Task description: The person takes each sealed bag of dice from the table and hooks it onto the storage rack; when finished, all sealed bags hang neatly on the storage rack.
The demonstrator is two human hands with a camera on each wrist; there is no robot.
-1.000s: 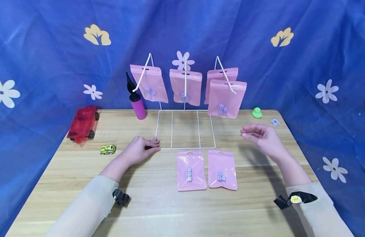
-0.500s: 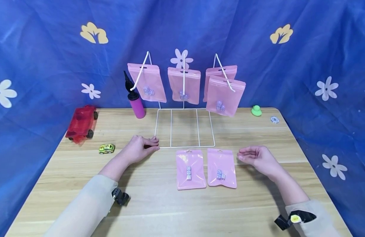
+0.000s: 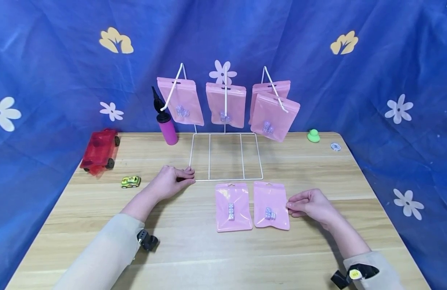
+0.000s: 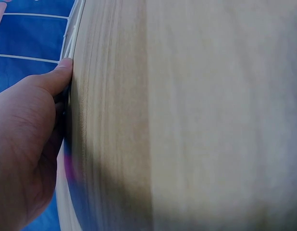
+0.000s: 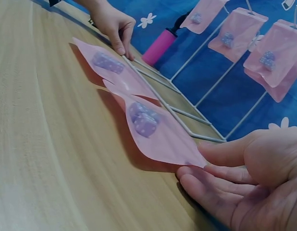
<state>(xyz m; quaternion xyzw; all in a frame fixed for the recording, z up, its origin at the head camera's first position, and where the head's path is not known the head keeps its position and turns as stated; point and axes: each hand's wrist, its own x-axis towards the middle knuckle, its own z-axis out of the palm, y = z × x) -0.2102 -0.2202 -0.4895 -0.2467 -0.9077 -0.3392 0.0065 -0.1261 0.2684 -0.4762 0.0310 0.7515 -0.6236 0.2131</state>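
Note:
My left hand [image 3: 172, 182] pinches the front left corner of a white wire display rack [image 3: 227, 180] at its base. With thumb above and fingers below, my right hand [image 3: 312, 207] pinches the right edge of a pink zip pouch [image 3: 261, 197] lying on the table. Purple dotted dice [image 5: 143, 120] show through that pouch. Just left of it lies a second pink pouch [image 3: 223, 223] with a row of dice [image 3: 231, 211]. In the left wrist view, my left thumb [image 4: 64, 70] lies along the rack's wire.
Several pink pouches hang on the rack's hooks: one on the left [image 3: 188, 98], one in the middle [image 3: 234, 98], two on the right [image 3: 277, 117]. A magenta pump [image 3: 169, 131], red toy truck [image 3: 100, 149] and yellow toy car [image 3: 130, 181] are left; a green duck [image 3: 313, 136] and chip [image 3: 335, 146] right.
My right hand has come down and left from beside the rack to the right pouch's edge, now pinching it. The front right hanging pouch has swung slightly left. My left hand stays put.

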